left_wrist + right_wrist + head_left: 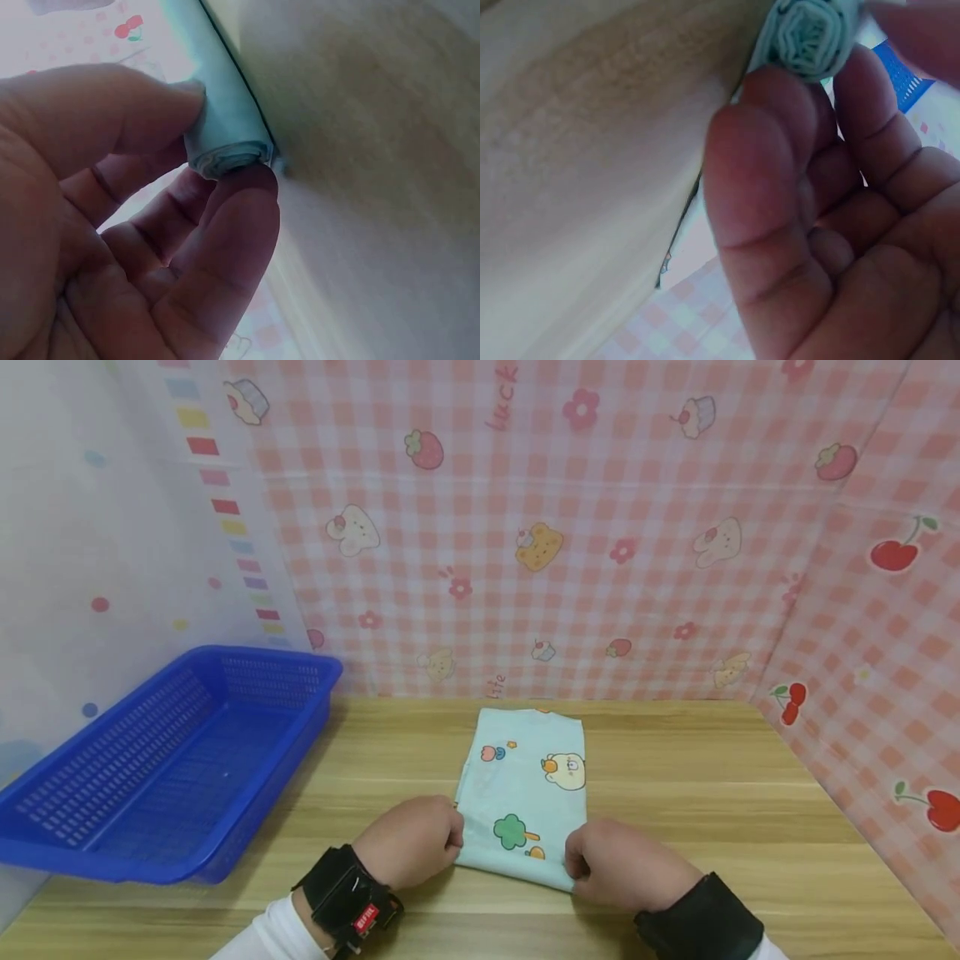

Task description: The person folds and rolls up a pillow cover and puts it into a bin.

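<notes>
A pale mint cloth (521, 785) printed with a bear, a tree and a flower lies as a long strip on the table. Its near end is wound into a tight roll. My left hand (408, 842) pinches the left end of that roll; in the left wrist view the thumb presses on the rolled cloth (229, 105) and fingertips touch its coiled end. At the opposite end, my right hand (630, 864) holds the roll, and the right wrist view has the spiral end of the cloth (810, 37) between thumb and fingers. Both wrists wear black straps.
A blue plastic basket (255, 777) with slotted sides stands on the left. The wood-grain table (690, 777) extends to both sides of the cloth. Behind rises a pink checked backdrop (480, 610), and another patterned sheet (885, 635) borders the right side.
</notes>
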`<state>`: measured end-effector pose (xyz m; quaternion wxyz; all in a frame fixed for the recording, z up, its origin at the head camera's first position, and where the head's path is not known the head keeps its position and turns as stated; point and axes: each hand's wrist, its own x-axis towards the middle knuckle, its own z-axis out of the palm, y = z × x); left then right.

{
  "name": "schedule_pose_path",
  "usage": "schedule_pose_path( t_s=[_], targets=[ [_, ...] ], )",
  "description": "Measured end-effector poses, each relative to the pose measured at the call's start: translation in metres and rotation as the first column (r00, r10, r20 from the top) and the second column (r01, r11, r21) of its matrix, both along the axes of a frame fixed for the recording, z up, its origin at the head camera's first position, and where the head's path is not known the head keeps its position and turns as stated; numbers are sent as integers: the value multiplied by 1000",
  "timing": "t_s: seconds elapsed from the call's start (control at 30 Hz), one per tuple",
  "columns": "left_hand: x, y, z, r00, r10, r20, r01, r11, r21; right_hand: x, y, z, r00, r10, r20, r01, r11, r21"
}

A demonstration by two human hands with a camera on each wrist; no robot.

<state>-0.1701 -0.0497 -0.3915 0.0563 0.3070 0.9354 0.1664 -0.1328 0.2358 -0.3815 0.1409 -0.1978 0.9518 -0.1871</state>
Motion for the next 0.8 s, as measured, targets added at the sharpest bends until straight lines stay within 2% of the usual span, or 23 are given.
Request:
schedule_pose_path(
  t_s=[0.27, 0.5, 0.8],
  targets=[
    [1, -1, 3, 997, 32, 69, -30, 999, -20, 1, -7, -1, 997, -62, 38, 61, 997, 41],
    [2, -3, 1, 999, 19, 38, -19, 1000, -7, 0, -6, -1, 997, -68, 23, 66, 997, 47],
    [-1, -4, -1, 996, 56, 75, -59, 998, 38, -5, -5, 0, 989, -139, 55, 136, 989, 61]
  ],
)
